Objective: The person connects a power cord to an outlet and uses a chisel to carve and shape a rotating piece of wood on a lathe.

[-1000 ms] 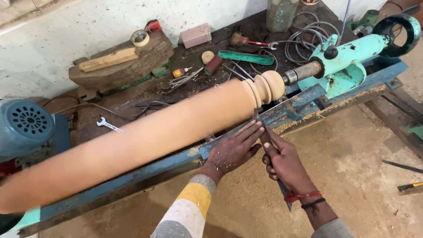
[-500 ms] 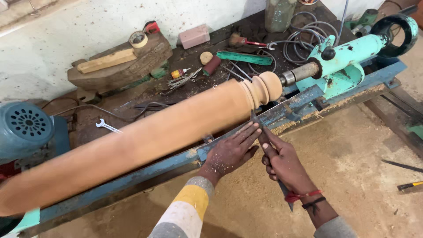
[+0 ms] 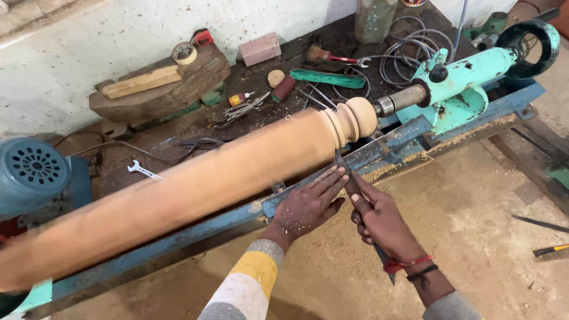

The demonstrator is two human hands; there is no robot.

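The left hand lies flat and open, palm down, with its fingers stretched out on the blue tool rest of the lathe; the fingertips touch the blade of a dark chisel near its tip. The right hand, just beside the left one, is closed around the chisel lower down, and the handle end comes out behind the wrist. The tip of the chisel points up and away from both hands and meets the long wooden cylinder close to the turned rings at its end. This cylinder is directly beyond the fingers and looks blurred. To the far right of the hands, the turquoise tailstock holds the end of the wood. Sawdust lies on the lathe bed near the right hand.
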